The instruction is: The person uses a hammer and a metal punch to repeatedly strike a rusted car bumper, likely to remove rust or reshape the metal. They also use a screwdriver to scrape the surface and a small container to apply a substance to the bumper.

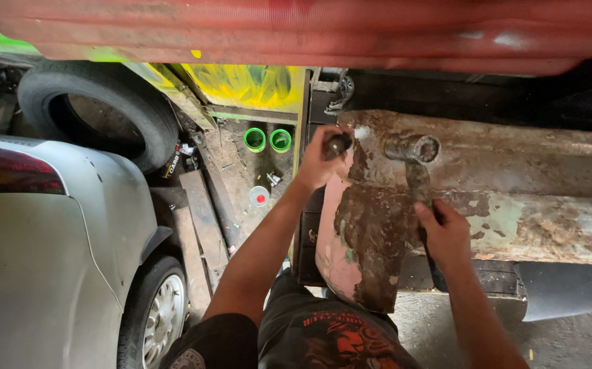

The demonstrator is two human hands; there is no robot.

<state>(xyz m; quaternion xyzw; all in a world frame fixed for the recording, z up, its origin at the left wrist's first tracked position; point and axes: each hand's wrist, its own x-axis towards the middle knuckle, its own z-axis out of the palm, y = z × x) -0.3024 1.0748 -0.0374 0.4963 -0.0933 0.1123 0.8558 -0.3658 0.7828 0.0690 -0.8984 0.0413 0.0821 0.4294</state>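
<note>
A rusty vehicle body panel [514, 178] with peeling pink and green paint runs across the right half of the head view. My left hand [320, 160] is closed around a small dark tool [337, 144] pressed against the panel's upper left corner. My right hand [445, 232] grips the handle of a heavy hammer, whose rusty cylindrical head [413, 147] rests on the panel just right of the small tool. The hammer's handle is mostly hidden by my right hand and blends with the rust.
A silver car [43, 260] with a wheel [159, 314] stands at left. A loose tyre [98, 109] lies behind it. Two green rings [267, 139], a small round can [259, 196] and wooden planks [200, 219] lie on the dirty floor. A red body [309, 31] overhangs above.
</note>
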